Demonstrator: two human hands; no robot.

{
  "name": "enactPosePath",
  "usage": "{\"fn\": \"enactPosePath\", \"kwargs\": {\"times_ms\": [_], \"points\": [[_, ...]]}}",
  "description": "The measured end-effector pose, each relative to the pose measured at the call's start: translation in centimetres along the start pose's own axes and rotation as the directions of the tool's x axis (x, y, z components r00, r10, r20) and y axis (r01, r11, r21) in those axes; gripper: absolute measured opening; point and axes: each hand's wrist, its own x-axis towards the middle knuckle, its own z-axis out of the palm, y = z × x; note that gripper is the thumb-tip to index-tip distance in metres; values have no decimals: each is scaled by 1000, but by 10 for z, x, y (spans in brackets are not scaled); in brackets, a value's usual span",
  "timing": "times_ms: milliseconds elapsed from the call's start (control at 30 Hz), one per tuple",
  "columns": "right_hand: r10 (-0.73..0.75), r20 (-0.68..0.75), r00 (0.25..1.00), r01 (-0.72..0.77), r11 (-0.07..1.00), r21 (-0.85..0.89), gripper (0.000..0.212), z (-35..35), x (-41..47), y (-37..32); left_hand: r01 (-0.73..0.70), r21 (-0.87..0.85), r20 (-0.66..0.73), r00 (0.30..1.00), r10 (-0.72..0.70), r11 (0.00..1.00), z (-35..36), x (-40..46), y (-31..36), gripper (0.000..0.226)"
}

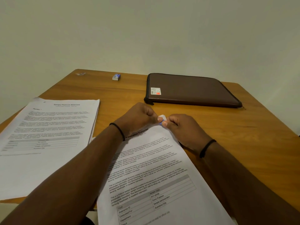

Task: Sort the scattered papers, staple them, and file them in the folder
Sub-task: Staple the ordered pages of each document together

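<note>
Both hands meet at the top corner of a paper set (155,176) headed "education Transcript". The left hand (138,117) and right hand (180,127) have curled fingers pinching a small blue-and-white stapler (162,119) right at that corner; it's mostly hidden so hard to see more. Each wrist has a thin black band. Off to the left sits another stack (45,140) titled "Sample Financial Statement". At the back of the wooden table (243,143) lies a closed brown zip folder (191,90), plus a little staple box (116,77) near the far edge.
</note>
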Motion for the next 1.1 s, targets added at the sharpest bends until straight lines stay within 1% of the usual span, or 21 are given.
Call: {"fn": "enactPosePath", "kwargs": {"times_ms": [100, 167, 233, 267, 333, 367, 433, 533, 600, 667, 733, 767, 833, 867, 900, 933, 967, 1000, 1033, 1067, 1100], "points": [[-12, 28, 1000, 11, 1000, 9, 37, -3, -2, 1, 41, -47, 16, 999, -41, 998, 0, -2, 3, 31], [-19, 36, 999, 15, 995, 103, 36, -6, -5, 2, 66, -96, 54, 997, -61, 993, -5, -5, 5, 33], [6, -20, 1000, -1, 978, 208, 32, -10, -9, 5, 91, -157, 89, 993, -77, 983, -9, -8, 4, 43], [37, -72, 997, -20, 974, 225, 30, -12, -9, 10, 107, -161, 94, 991, -92, 981, -10, -8, 2, 41], [78, -191, 979, -49, 987, 152, 26, -15, -11, 18, 122, -133, 87, 990, -111, 984, -11, -8, 1, 28], [82, -226, 971, -63, 994, 90, 24, -15, -10, 24, 129, -119, 84, 989, -119, 984, -10, -7, 0, 20], [79, -251, 965, -94, 994, -47, 23, -12, -6, 35, 129, -112, 83, 989, -121, 985, -8, -8, 0, 9], [64, -252, 966, -122, 967, -222, 37, -7, 1, 43, 105, -124, 57, 993, -99, 987, -5, -8, 5, 7], [34, -306, 951, -133, 941, -310, 37, -8, 1, 39, 82, -125, 34, 996, -78, 989, -4, -7, 7, 11], [-16, -428, 904, -135, 937, -322, 32, -9, -3, 32, 72, -132, 17, 997, -70, 989, -2, -7, 8, 15], [-75, -524, 848, -71, 965, -254, 28, -9, -11, 21, 62, -145, 5, 998, -62, 987, -2, -9, 7, 14], [-85, -536, 840, -27, 980, -198, 27, -9, -16, 14, 53, -144, 6, 999, -53, 988, -2, -10, 8, 13], [-49, -485, 873, 31, 999, -45, 32, -7, -26, 1, 35, -123, 28, 999, -32, 992, -4, -11, 12, 7], [-14, -432, 902, 26, 999, 22, 33, -9, -30, -5, 20, -105, 42, 999, -15, 994, -5, -11, 14, 6], [43, -349, 936, -18, 997, 74, 32, -13, -35, -12, 4, -87, 50, 999, 1, 996, -6, -13, 18, 8], [119, -236, 964, -95, 990, 108, 30, -18, -38, -17, -6, -80, 54, 999, 10, 997, -7, -14, 20, 11], [196, -96, 976, -184, 975, 125, 29, -23, -42, -21, -13, -85, 50, 999, 18, 996, -9, -17, 23, 15], [258, 49, 965, -262, 954, 147, 29, -29, -46, -24, -20, -87, 43, 999, 23, 996, -10, -19, 25, 18], [289, 169, 942, -318, 931, 178, 29, -34, -49, -25, -24, -83, 27, 999, 26, 996, -10, -20, 28, 20], [291, 230, 929, -338, 918, 207, 29, -41, -54, -28, -37, -69, 0, 999, 37, 997, -12, -21, 33, 20], [278, 233, 932, -330, 916, 229, 28, -47, -58, -30, -50, -47, -29, 998, 49, 998, -12, -22, 36, 18]]}}
